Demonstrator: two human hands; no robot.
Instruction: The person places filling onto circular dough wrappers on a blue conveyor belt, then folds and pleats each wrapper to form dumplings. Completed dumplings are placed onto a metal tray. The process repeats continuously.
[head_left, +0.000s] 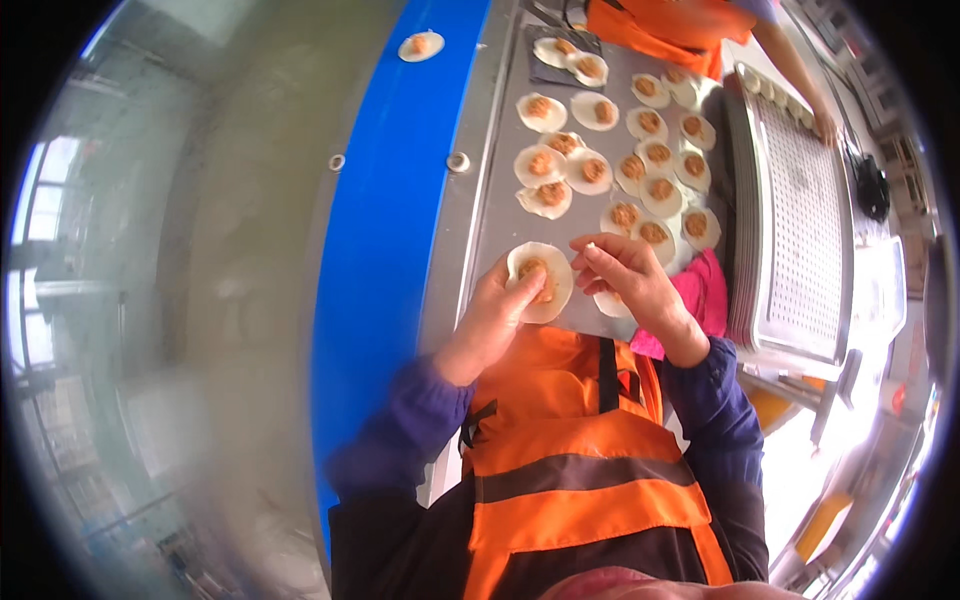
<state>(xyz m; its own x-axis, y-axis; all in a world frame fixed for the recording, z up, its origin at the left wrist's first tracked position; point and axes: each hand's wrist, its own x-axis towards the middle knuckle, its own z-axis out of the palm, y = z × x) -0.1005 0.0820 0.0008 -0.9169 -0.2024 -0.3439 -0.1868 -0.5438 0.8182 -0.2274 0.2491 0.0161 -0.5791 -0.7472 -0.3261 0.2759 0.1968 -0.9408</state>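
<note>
My left hand (482,320) grips a round, pale dough wrapper (561,262) by its near left side, with the thumb over the orange-brown filling at its middle. Just right of it is my right hand (640,287), thumb and fingers drawn together in a pinch. A tiny whitish bit shows at those fingertips; what it is I cannot make out. Beneath the right hand another wrapper (610,304) lies partly hidden. Beyond both hands, several flat, filled wrappers (540,113) are spread over the metal table (492,235), some overlapping.
Along the table's left side runs a blue conveyor belt (385,230), carrying one filled wrapper (421,47) at its far end. Stacked perforated trays (800,240) stand on the right, beside a pink cloth (705,295). Across the table, a co-worker in an orange apron (640,30) rests a hand (825,125) on the trays.
</note>
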